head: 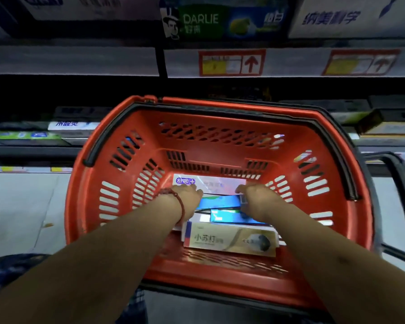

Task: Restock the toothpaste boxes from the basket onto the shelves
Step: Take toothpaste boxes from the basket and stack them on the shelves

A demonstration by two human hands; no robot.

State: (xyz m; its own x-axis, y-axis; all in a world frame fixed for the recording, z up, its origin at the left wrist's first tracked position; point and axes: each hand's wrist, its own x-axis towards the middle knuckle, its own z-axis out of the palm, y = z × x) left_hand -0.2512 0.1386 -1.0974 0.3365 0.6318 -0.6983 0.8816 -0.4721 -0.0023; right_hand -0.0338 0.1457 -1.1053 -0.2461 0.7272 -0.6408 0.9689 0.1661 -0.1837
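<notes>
In the middle of the frame we see a red basket (87, 206) with toothpaste boxes (229, 240) lying on its bottom. Our left hand (188, 195) and right hand (258, 198) reach in, fingers curled on a pale box (216, 184); maybe gripping its ends, it is hard to tell. Shelves (70, 60) sit along the top.

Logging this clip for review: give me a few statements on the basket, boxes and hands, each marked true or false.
1. Both hands, left hand and right hand, reach inside the red basket. True.
2. The basket is empty. False: several toothpaste boxes lie in it, including a gold box.
3. The bracelet is on the right wrist. False: left wrist.
4. A Darlie box sits on the upper shelf. True.
</notes>
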